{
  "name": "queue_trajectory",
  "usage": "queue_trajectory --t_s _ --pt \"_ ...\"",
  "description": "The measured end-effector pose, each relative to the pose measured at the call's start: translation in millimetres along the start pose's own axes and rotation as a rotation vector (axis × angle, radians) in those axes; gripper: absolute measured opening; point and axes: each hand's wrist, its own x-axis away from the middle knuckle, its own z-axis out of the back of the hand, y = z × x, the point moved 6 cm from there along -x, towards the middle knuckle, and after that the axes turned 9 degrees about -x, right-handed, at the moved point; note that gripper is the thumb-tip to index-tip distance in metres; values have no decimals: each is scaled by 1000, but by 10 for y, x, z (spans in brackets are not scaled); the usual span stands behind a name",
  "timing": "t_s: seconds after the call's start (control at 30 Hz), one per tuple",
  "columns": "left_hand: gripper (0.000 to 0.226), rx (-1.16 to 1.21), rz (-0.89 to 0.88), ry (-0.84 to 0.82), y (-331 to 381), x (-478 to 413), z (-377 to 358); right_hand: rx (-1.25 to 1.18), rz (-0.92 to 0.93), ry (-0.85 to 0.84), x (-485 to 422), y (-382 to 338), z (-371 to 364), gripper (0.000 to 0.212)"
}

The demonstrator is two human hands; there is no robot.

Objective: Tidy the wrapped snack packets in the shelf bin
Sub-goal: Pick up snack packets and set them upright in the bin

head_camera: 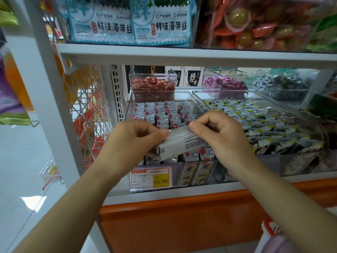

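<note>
A clear plastic shelf bin (129, 105) holds several small silver snack packets (164, 114) with red dots and cloud prints, standing in rows. Above the bin's front part I hold a stack of silver packets (180, 143), printed back side up and tilted. My left hand (135, 137) pinches its left end between thumb and fingers. My right hand (218, 132) grips its upper right end. More packets of the same kind stand under the stack, partly hidden by my hands.
A yellow price tag (151, 178) reading 15.80 hangs on the bin front. To the right lies a second clear bin (273, 99) of black-and-silver packets. Behind stand small tubs of red (153, 86) and purple sweets (224, 84). A white shelf board (182, 53) runs overhead.
</note>
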Motion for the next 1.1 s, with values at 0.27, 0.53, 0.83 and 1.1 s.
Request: queue_trajectory --t_s 0.27,0.53,0.83,1.1 --pt "19 -140 -97 77 61 45 7 -13 -48 56 16 29 20 16" --pt "46 -163 -91 40 -6 67 -225 -506 -252 98 18 182 -33 20" --pt "61 -267 -116 286 44 -64 102 -194 -94 157 -124 113 65 11" --pt "51 -1090 -147 96 -154 -291 35 -87 -94 236 -452 210 23 10"
